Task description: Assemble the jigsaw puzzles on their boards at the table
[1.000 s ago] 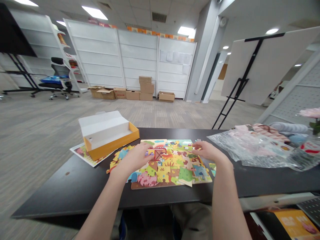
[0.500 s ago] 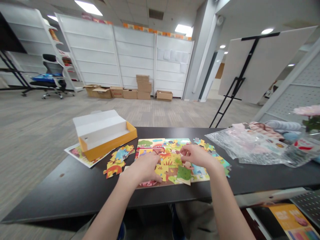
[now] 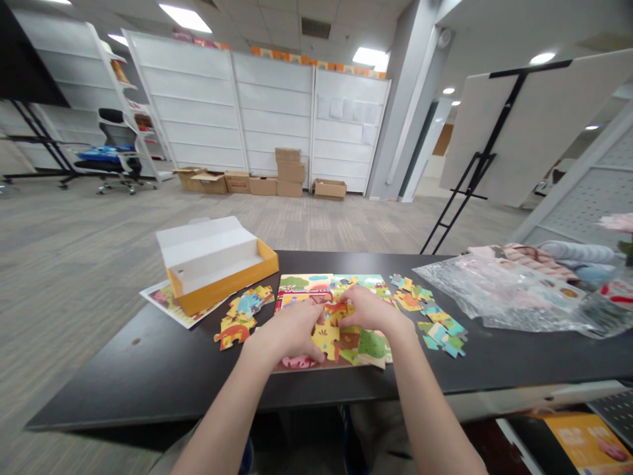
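**Both hands crowd the puzzle; bump and slide risk**

Head view, only one: puzzle (image 3: pixel 295 284) lies mid-tabletop (image 3: pixel 173 376), nearer the front edge than the back. Left hand (image 3: pixel 291 333) covers its left part, thumb and fingers spread apart. Right hand (image 3: pixel 368 310) is over the middle, thumb and fingertips curled close; can't tell whether a piece is pinched between them. The two hands face each other, fingertips near but not touching.

Green piece (image 3: pixel 372 344) sits askew at the puzzle's front edge, one corner poking past it. Looks unseated to me. Right wrist is just beside it, so a drop of the forearm could drag it off line.

Left pile (image 3: pixel 250 305) lies between left hand and open box (image 3: pixel 230 280); right pile (image 3: pixel 435 310) lies between right forearm and plastic bag (image 3: pixel 494 303). A wide elbow swing could scatter either one.

Other risks, my read: uneven pressing could pop joints already seated; leaning in could shove the whole puzzle. Box rests partly on picture sheet (image 3: pixel 165 310) by the left edge; a tug on the sheet would shift both.
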The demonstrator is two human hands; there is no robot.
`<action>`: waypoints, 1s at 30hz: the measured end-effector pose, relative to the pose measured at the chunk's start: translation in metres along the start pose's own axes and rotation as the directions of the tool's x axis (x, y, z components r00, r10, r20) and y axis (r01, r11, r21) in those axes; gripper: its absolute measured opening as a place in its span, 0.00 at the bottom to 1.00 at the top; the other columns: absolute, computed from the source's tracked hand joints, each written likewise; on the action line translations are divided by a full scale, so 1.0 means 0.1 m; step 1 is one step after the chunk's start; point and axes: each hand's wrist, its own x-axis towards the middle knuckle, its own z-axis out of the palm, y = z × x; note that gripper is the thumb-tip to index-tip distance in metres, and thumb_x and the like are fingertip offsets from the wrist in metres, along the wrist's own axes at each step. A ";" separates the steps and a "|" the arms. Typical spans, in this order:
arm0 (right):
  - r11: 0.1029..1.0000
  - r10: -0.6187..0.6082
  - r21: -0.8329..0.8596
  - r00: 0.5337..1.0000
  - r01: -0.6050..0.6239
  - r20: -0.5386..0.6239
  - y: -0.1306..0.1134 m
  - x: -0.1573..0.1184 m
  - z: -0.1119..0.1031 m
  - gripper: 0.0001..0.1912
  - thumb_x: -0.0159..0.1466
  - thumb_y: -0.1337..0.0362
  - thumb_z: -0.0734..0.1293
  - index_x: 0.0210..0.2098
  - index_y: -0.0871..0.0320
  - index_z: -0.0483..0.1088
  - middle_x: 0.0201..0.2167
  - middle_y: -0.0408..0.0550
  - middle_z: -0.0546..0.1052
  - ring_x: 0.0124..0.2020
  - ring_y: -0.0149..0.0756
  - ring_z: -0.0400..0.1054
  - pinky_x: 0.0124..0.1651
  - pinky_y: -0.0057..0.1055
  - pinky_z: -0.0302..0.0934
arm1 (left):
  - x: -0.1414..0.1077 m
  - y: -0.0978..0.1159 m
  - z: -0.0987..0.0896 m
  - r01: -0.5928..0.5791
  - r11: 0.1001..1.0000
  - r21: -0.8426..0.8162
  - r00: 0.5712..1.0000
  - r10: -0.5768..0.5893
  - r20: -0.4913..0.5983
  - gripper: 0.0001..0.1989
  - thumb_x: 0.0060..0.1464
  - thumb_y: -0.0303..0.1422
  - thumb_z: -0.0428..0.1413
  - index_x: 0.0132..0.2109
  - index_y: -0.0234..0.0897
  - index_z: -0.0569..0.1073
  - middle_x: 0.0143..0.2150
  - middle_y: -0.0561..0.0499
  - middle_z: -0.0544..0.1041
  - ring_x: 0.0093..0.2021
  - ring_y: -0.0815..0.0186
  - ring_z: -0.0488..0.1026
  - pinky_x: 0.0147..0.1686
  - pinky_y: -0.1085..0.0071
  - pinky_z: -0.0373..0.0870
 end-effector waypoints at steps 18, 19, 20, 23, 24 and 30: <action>0.892 0.069 0.451 0.975 0.035 -0.212 0.27 0.01 -0.19 0.10 0.63 0.57 0.65 0.34 0.56 0.73 0.27 0.45 0.79 0.26 0.35 0.73 0.29 0.28 0.62 | -0.10 -0.40 -0.22 0.017 0.756 -0.654 0.971 -0.169 -0.170 0.14 0.51 0.41 0.59 0.40 0.35 0.75 0.29 0.51 0.78 0.27 0.67 0.73 0.25 0.72 0.65; 0.911 0.069 0.411 0.969 0.036 -0.239 0.30 0.02 -0.19 0.09 0.63 0.57 0.65 0.34 0.55 0.74 0.29 0.46 0.81 0.28 0.36 0.74 0.32 0.29 0.64 | -0.11 -0.44 -0.21 0.033 0.764 -0.644 0.966 -0.190 -0.177 0.15 0.51 0.41 0.60 0.41 0.35 0.76 0.28 0.51 0.78 0.26 0.67 0.73 0.25 0.72 0.64; 0.929 0.066 0.367 0.961 0.038 -0.267 0.34 0.03 -0.19 0.09 0.63 0.58 0.65 0.35 0.55 0.75 0.31 0.47 0.82 0.31 0.37 0.75 0.36 0.30 0.65 | -0.11 -0.49 -0.19 0.035 0.765 -0.643 0.962 -0.199 -0.184 0.15 0.51 0.41 0.60 0.41 0.35 0.76 0.28 0.51 0.79 0.26 0.67 0.73 0.25 0.72 0.65; 0.966 0.078 0.258 0.941 0.010 -0.330 0.45 0.03 -0.21 0.10 0.63 0.60 0.63 0.36 0.55 0.77 0.34 0.48 0.83 0.35 0.39 0.75 0.42 0.33 0.65 | -0.11 -0.67 -0.17 -0.020 0.727 -0.686 0.934 -0.230 -0.272 0.17 0.49 0.44 0.61 0.40 0.35 0.76 0.33 0.47 0.81 0.31 0.63 0.77 0.29 0.70 0.72; 0.974 0.095 0.225 0.934 -0.016 -0.343 0.50 0.02 -0.23 0.11 0.64 0.61 0.62 0.37 0.55 0.77 0.34 0.48 0.83 0.35 0.40 0.75 0.42 0.33 0.65 | -0.12 -0.74 -0.18 -0.048 0.712 -0.700 0.907 -0.264 -0.330 0.19 0.49 0.45 0.61 0.40 0.35 0.76 0.35 0.45 0.82 0.33 0.62 0.78 0.31 0.69 0.74; 0.946 0.319 0.104 0.837 -0.306 -0.445 0.95 -0.20 -0.36 0.17 0.64 0.67 0.58 0.38 0.56 0.79 0.36 0.51 0.83 0.38 0.42 0.75 0.42 0.33 0.62 | -0.34 -1.12 -0.38 -0.077 0.711 -0.699 0.651 -0.496 -0.575 0.25 0.47 0.52 0.63 0.42 0.36 0.76 0.40 0.44 0.83 0.43 0.57 0.80 0.42 0.64 0.78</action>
